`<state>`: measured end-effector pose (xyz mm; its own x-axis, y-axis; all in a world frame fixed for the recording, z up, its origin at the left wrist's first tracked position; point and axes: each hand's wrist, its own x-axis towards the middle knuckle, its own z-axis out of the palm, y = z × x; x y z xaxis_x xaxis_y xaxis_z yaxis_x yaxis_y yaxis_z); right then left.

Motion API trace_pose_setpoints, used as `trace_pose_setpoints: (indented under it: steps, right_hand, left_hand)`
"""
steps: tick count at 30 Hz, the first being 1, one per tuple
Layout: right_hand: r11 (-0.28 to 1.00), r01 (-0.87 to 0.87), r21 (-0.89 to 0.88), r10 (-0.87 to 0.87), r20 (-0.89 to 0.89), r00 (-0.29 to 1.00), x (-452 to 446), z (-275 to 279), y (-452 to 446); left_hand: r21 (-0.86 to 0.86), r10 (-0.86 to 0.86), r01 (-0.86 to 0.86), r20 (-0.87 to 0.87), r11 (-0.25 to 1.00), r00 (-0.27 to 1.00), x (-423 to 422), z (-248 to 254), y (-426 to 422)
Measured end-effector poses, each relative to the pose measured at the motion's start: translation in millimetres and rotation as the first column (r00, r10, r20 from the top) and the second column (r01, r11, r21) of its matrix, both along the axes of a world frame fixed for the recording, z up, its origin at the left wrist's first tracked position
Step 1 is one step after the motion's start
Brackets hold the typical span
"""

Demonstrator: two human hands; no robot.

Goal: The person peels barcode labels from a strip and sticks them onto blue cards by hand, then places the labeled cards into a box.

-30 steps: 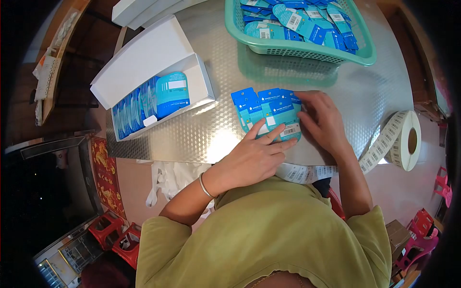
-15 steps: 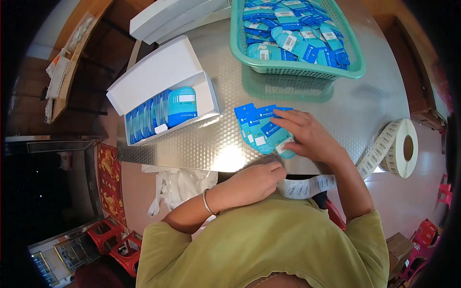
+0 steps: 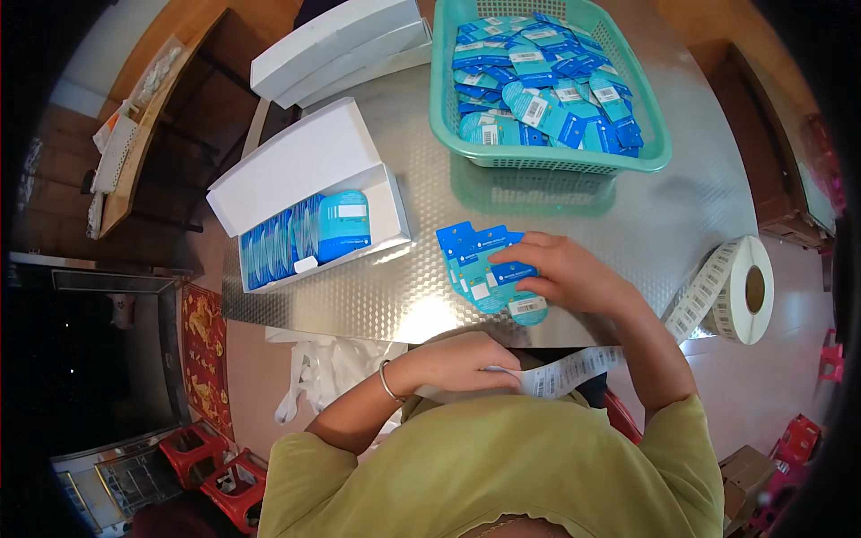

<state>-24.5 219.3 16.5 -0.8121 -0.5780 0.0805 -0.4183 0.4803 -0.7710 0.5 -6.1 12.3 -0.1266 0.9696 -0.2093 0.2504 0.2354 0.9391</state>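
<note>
My left hand (image 3: 466, 362) is closed on the end of a strip of white barcode labels (image 3: 574, 371), below the table's front edge. The strip runs rightward past my right forearm. My right hand (image 3: 578, 273) is over a small fan of blue and teal cards (image 3: 471, 262) on the table. Its thumb and fingers are bent around the upper right part of the front card (image 3: 520, 289). That card bears a white barcode label near its rounded lower end. The fingertips partly cover the card, so the exact grip is hard to see.
A green basket (image 3: 556, 163) heaped with labelled cards stands at the back. An open white box (image 3: 387, 202) with a row of cards is on the left, closed white boxes (image 3: 336, 49) behind it. A label roll (image 3: 753, 291) sits at the right edge.
My right hand has gone from stretched over the front card to bent around it, and that card has turned, its label showing clearly. My left hand has moved slightly left with the label strip.
</note>
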Motion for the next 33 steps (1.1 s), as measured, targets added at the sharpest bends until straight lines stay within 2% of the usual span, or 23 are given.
trace_pose_setpoints:
  steps: [2,4,6,9,14,17,20,23,24,25,26,27,29,32,33]
  right_hand:
    - [0.999,-0.02,-0.026,0.02,0.023,1.0,-7,29,13]
    - [0.903,0.294,-0.314,-0.216,0.26,0.941,-9,52,20]
    - [0.78,0.401,-0.48,-0.385,0.136,0.913,-25,63,40]
    - [0.592,0.547,-0.592,-0.582,0.155,0.798,-37,78,50]
    - [0.618,0.55,-0.562,-0.551,0.189,0.813,-57,72,35]
    - [0.65,0.536,-0.538,-0.613,0.045,0.789,-68,81,18]
    - [0.69,0.519,-0.504,-0.605,-0.01,0.796,-64,67,24]
    - [0.771,0.482,-0.416,-0.562,-0.091,0.822,-42,57,26]
    - [0.804,0.465,-0.372,-0.497,0.011,0.868,-32,54,27]
    - [0.835,0.44,-0.331,-0.426,0.117,0.897,-20,52,28]
    - [0.864,0.407,-0.296,-0.351,0.225,0.909,-10,51,28]
    - [0.906,0.306,-0.292,-0.24,0.24,0.94,-2,50,27]
    - [0.95,0.101,-0.297,-0.013,0.285,0.958,14,46,22]
    - [0.939,-0.118,-0.323,0.171,0.142,0.975,26,36,10]
    - [0.941,-0.1,-0.323,0.156,0.153,0.976,30,33,8]
  left_hand:
    - [0.13,0.044,-0.049,0.039,0.99,0.998,-3,-3,-2]
    - [0.173,0.015,-0.016,0.008,0.985,1.0,-6,-6,-5]
    - [0.168,-0.004,0.006,-0.014,0.986,1.0,-8,-3,-4]
    - [0.102,-0.018,0.021,-0.031,0.995,0.999,-8,4,-1]
    - [0.027,0.009,-0.009,-0.009,1.0,1.0,-1,-2,1]
    - [0.004,0.019,-0.019,-0.002,1.0,1.0,6,-1,4]
    - [-0.001,0.035,-0.035,0.062,0.999,0.997,11,0,7]
    - [0.035,0.071,-0.076,0.131,0.996,0.989,13,-5,8]
    - [0.054,0.084,-0.093,0.148,0.994,0.985,11,-8,8]
    - [0.091,0.105,-0.112,0.079,0.99,0.991,9,-11,6]
    - [0.076,0.146,-0.155,0.105,0.985,0.984,5,-12,5]
    - [0.059,0.188,-0.197,0.131,0.979,0.973,1,-11,4]
    - [-0.015,0.317,-0.326,0.282,0.945,0.906,-6,-8,0]
    - [0.003,0.398,-0.462,0.501,0.887,0.768,-13,-3,-2]
    - [0.012,0.403,-0.499,0.574,0.866,0.713,-13,3,-1]
